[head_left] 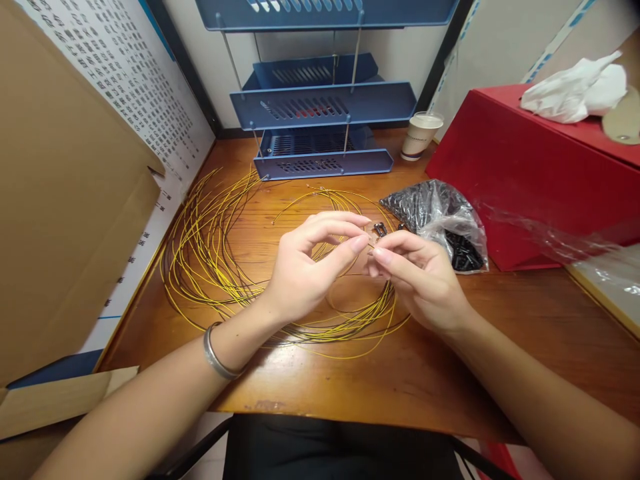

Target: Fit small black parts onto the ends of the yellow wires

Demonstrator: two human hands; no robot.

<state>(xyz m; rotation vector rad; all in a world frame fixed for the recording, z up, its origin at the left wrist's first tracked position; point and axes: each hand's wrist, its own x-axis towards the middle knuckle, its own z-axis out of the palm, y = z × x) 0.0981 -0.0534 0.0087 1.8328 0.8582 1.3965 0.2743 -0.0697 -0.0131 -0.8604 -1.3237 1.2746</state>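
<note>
Over the table, my left hand (313, 257) and my right hand (423, 277) meet fingertip to fingertip. A short bit of thin yellow wire (371, 246) shows at my right hand's pinched thumb and finger. The thumb and fingers of my left hand close in on the same spot; what lies between them is too small to make out. Just behind the fingertips are small black parts (380, 230) on the table. Below the hands lies a loose coil of yellow and black wires (340, 330), partly hidden by them. A larger bundle of such wires (200, 247) spreads to the left.
A clear plastic bag of small black pieces (460, 250) lies right of the hands. Behind stand a blue tiered tray rack (325, 163) and a paper cup (420, 137). A red box (540, 180) bounds the right, cardboard (65, 180) the left.
</note>
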